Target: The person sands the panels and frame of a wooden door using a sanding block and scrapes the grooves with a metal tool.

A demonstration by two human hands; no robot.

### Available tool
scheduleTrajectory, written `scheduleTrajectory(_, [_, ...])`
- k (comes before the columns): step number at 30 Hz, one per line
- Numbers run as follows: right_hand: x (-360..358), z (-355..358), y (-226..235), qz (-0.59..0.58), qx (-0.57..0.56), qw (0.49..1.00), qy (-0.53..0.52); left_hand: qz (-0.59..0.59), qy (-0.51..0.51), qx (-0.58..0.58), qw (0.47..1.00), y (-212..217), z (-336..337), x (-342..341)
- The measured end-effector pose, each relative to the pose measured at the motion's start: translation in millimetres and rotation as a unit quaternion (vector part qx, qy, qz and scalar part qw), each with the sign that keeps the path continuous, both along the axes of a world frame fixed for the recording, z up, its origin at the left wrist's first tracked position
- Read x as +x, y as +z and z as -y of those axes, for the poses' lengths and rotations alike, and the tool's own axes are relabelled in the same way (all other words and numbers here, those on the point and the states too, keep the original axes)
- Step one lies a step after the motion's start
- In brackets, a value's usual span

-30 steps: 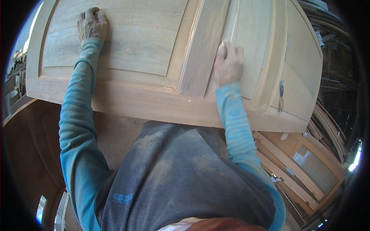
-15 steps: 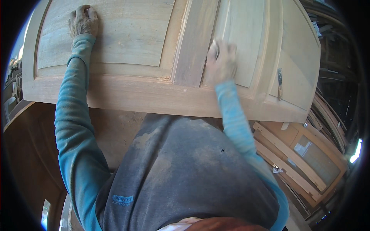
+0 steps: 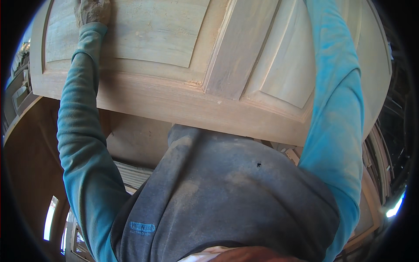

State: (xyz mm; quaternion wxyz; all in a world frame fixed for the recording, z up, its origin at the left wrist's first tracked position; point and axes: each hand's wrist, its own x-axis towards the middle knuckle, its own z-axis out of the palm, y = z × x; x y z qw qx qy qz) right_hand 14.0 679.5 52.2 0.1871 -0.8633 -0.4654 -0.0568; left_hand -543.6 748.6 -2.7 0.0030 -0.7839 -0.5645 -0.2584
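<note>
A pale, unfinished wooden panel door (image 3: 174,102) with raised panels lies across the top of the view. My left hand (image 3: 92,12), dusty, rests on its left raised panel (image 3: 144,32); the fingers run up to the top edge of the picture, so their grip is unclear. My right arm, in a blue sleeve (image 3: 336,83), reaches over the right raised panel (image 3: 288,74), and its hand is beyond the top edge. Fine sawdust sits in the groove near the wide middle stile (image 3: 240,48).
A curved brown wooden piece (image 3: 30,153) stands below left. At the lower right, partly behind my arm, is a wood-framed piece (image 3: 369,214). Stacked boards (image 3: 379,148) are at the far right. My dusty grey shirt (image 3: 227,187) is close to the door's near edge.
My right hand has moved far forward, out of view, from beside the middle stile. The view has shifted, and the flat-bladed tool on the door's right is now hidden by my arm.
</note>
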Motion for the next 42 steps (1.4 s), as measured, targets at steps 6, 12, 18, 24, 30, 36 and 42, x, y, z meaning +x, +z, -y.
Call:
scheduleTrajectory(6, [-150.3, 165.3, 5.0, -0.053, 0.029, 0.998, 0.010, -0.027, -0.006, 0.025, 0.999, -4.4, -18.5, -10.5])
scheduleTrajectory(12, [-261.7, 297.9, 36.9, -0.073, -0.015, 0.997, 0.001, -0.074, -0.026, 0.032, 0.996, -3.2, -8.8, 1.9])
scheduleTrajectory(18, [-101.3, 129.7, 16.2, -0.001, 0.017, 1.000, 0.006, -0.040, -0.027, 0.006, 0.999, 8.7, -1.0, 12.3])
scheduleTrajectory(24, [-9.3, -0.2, 1.4, 0.009, -0.008, 1.000, -0.004, 0.002, 0.013, -0.018, 1.000, 15.5, 11.8, 12.9])
scheduleTrajectory(30, [-112.3, 112.5, 17.8, 0.000, -0.100, 0.995, -0.011, 0.045, 0.005, -0.018, 0.999, 53.4, 40.2, 23.8])
scheduleTrajectory(36, [-327.4, 251.7, 46.6, -0.127, 0.114, 0.985, 0.034, -0.062, -0.169, 0.105, 0.978, 31.9, 20.7, 16.1])
scheduleTrajectory(42, [-379.7, 234.1, 33.3, -0.052, 0.068, 0.996, 0.005, -0.018, -0.103, 0.046, 0.993, 22.9, -34.5, -51.8])
